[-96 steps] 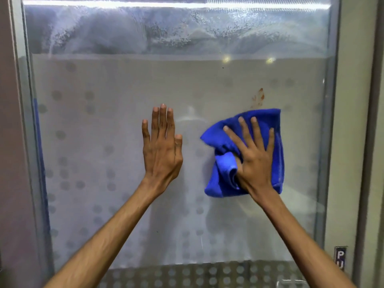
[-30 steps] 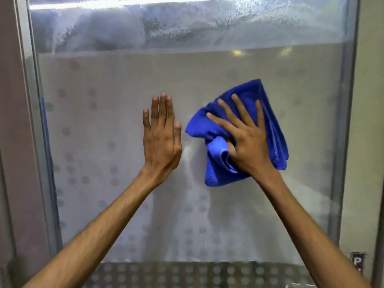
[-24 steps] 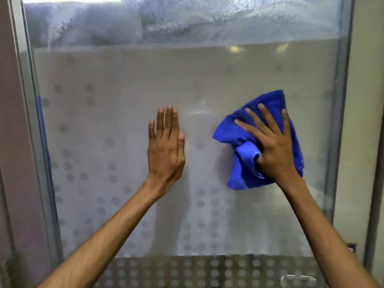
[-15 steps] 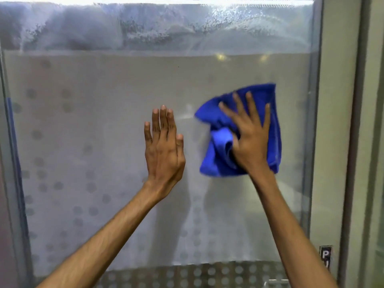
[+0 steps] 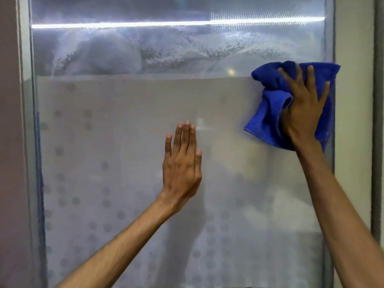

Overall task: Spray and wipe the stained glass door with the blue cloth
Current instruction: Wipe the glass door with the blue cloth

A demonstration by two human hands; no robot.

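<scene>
The glass door (image 5: 124, 121) fills the view, frosted with faint dots below and clear with streaky wet film above. My right hand (image 5: 302, 109) presses the crumpled blue cloth (image 5: 268, 113) flat against the glass near the door's right edge, at the line where the frosting ends; the fingers are spread and straight. My left hand (image 5: 182, 163) lies flat on the frosted glass at the middle, fingers straight and together. No brown stain shows on the glass.
A metal frame (image 5: 26, 142) runs down the door's left side, with a wall beyond it. A pale wall strip (image 5: 353, 121) and a dark vertical edge (image 5: 378, 121) stand to the right. A bright light reflection (image 5: 124, 24) crosses the top glass.
My right hand has slid the cloth up and to the right, reaching the door's right edge. The brown stain seen 3.2 s ago is gone from view. My left hand stays flat.
</scene>
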